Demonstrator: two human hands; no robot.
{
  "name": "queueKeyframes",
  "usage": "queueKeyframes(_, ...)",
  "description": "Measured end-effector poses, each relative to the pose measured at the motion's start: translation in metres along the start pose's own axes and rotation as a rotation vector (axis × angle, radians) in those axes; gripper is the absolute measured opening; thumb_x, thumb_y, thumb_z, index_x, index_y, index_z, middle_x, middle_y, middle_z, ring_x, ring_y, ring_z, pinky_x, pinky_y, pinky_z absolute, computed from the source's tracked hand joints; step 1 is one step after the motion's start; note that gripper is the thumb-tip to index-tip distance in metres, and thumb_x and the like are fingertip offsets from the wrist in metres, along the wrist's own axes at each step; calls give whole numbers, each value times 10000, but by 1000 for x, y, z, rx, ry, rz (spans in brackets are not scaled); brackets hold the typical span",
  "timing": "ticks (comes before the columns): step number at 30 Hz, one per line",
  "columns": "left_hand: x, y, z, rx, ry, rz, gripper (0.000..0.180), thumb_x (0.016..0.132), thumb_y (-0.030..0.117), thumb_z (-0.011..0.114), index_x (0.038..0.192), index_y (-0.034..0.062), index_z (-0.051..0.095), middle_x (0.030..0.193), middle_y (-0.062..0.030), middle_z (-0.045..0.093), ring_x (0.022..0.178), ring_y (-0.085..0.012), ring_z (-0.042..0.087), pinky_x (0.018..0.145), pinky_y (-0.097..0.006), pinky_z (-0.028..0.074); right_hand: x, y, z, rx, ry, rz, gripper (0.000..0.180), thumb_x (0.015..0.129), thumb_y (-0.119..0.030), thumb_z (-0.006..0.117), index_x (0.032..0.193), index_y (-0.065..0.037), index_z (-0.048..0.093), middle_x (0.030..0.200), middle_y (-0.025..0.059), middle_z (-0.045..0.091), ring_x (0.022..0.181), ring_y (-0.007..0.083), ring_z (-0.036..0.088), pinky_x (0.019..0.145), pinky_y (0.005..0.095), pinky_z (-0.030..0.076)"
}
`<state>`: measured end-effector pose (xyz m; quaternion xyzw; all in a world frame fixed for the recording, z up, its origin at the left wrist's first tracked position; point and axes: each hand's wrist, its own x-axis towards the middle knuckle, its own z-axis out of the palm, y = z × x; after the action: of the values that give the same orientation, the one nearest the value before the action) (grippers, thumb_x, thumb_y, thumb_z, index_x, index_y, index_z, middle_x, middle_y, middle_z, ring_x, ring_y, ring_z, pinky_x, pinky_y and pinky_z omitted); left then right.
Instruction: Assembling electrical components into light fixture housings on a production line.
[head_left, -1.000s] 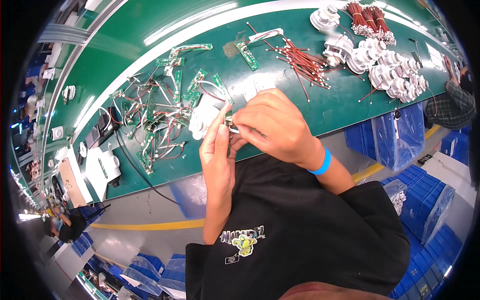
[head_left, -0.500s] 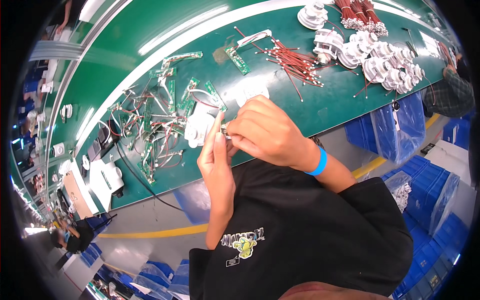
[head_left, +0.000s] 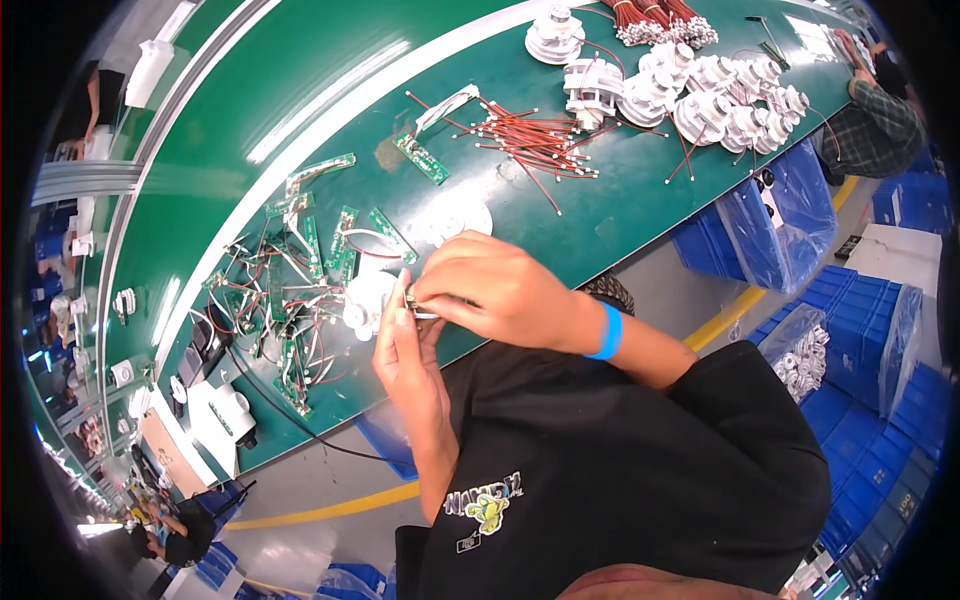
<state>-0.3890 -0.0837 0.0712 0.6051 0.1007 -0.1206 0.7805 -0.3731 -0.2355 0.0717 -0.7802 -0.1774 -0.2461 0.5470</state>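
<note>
My left hand is raised at the table's near edge, its fingers closed with the thumb upright. The fingertips of my right hand, with a blue band at the wrist, pinch against it. Between them is a small part, mostly hidden; a bit of metal and a white edge show. Just left of my fingers sits a white plastic housing. Beyond my right hand lies a white round disc. Green circuit boards with wires lie beyond and left of my hands, several tangled together.
Red wires lie loose farther back on the green table. White round assemblies crowd the far right, near bundled red wires. A black cable crosses the left edge. Blue bins stand on the floor at right.
The whole view has shifted, so the table's things appear farther left. Both hands stay together beside the white housing, and a white edge now shows under my right fingers.
</note>
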Motion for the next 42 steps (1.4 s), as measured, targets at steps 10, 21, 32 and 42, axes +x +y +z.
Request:
queueKeyframes(10, -1, 1, -6, -138, -48, 22, 423, 1035, 213, 415, 1377, -34, 425, 1064, -193, 614, 813, -247, 669, 802, -419, 574, 5, 99, -60, -811, 87, 257, 188, 756, -113, 747, 928, -58, 693, 917, 75, 622, 903, 288, 569, 783, 402, 449)
queueKeyframes(21, -3, -3, 9, -202, 6, 64, 432, 1039, 238, 379, 1402, 2, 394, 1098, -120, 534, 859, -190, 560, 821, -379, 501, 15, 58, -63, 333, 225, 554, 181, 899, -174, 701, 967, -8, 678, 787, -21, 624, 655, 33, 528, 578, 182, 420)
queueKeyframes(32, 15, 12, 44, -154, 161, 239, 580, 1015, 401, 310, 1417, -13, 364, 1099, -112, 499, 909, -194, 505, 863, -297, 375, -1, 67, -67, 614, 29, 848, 175, 893, -167, 694, 992, -22, 698, 829, -22, 643, 705, 43, 540, 622, 198, 432)
queueKeyframes(42, 58, 8, 74, 267, 414, 518, 586, 967, 318, 409, 1494, 93, 286, 1136, -75, 481, 958, -181, 508, 808, -275, 374, 16, 86, -59, 97, -278, 608, 122, 791, -96, 666, 827, 21, 667, 756, 137, 651, 654, 257, 638, 616, 344, 497)
